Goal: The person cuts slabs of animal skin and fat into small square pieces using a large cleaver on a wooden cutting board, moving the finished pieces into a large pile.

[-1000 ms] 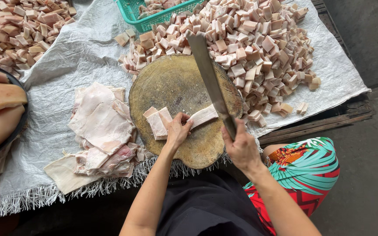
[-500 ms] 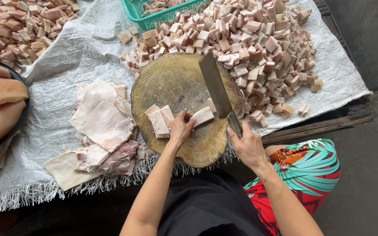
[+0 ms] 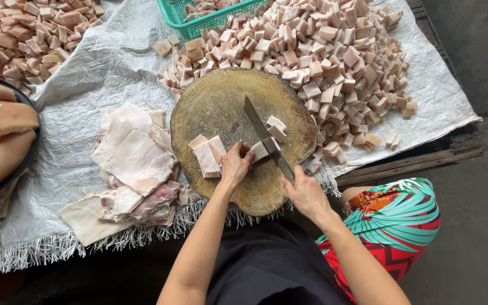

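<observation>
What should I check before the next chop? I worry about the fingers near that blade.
1. Left hand holds the strip firmly: ok, it presses it onto the block.
2. Left fingertips clear of the cleaver: not ok, they lie right beside the blade.
3. Right hand grips the handle fully: ok.
4. Cut cubes out of the blade's path: ok, they lie on its far side.
5. Next strips within reach: ok, on the block by the left hand.
6. Blade edge sharp: cannot tell.
</observation>
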